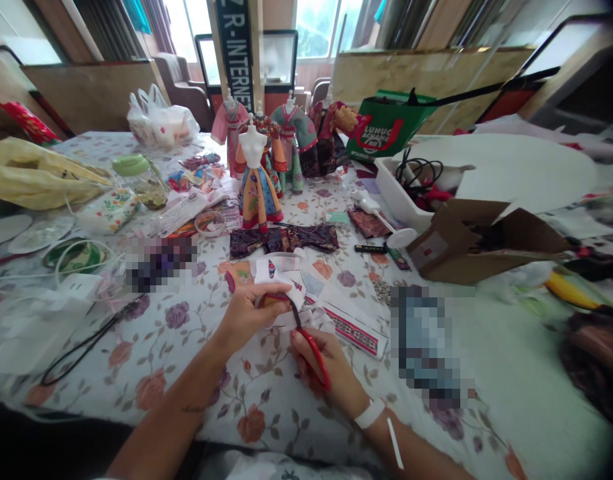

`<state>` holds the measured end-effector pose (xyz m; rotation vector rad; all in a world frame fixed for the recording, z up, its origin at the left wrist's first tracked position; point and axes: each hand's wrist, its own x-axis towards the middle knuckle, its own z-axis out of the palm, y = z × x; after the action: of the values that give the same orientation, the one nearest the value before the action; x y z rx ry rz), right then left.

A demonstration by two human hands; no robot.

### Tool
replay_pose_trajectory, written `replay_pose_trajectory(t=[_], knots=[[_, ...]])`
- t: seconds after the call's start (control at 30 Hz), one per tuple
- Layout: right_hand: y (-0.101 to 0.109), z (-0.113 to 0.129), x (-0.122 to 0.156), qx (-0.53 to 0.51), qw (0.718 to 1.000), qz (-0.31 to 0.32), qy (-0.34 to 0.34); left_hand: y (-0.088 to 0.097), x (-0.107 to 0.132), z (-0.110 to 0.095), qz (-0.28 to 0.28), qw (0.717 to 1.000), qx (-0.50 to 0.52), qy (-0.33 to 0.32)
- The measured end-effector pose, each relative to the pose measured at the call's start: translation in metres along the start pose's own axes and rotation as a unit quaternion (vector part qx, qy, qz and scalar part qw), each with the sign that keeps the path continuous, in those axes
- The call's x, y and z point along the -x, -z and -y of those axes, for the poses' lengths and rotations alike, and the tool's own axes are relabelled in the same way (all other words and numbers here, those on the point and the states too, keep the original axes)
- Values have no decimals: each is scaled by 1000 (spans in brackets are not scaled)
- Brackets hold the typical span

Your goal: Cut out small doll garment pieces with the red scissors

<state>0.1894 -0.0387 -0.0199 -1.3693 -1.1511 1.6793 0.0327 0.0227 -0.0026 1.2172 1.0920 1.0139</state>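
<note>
My left hand [243, 315] pinches a small white piece with a printed pattern [279, 277], fabric or paper, between thumb and fingers. Wrapped around the red handle of a pair of scissors [317, 360] is my right hand [336, 370]. The dark blades reach up to the edge of the piece, close to my left fingertips; how far they part is hard to see. Beneath and beside my hands lie more printed cut-outs, among them a strip with a red and black border [353, 330]. A dark patterned cloth band [286, 240] lies just beyond.
Several small dress forms in robes stand behind, the nearest in an orange and blue skirt [259, 193]. To the right are a cardboard box [446, 250], a white bin [386, 180] and a green bag [381, 130]. Cables, a tape roll [79, 257] and a jar [139, 180] lie left.
</note>
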Motion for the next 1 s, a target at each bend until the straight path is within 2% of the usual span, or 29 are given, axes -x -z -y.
replay_pose_trajectory(t=[0.4,1.0], knots=[[0,-2,0,11,1000,-5,5,-2,1,-3,-3,1000,9,16],[1,-6,-3,5,1000,-4,23,-2,1,2,2,1000,8,-7]])
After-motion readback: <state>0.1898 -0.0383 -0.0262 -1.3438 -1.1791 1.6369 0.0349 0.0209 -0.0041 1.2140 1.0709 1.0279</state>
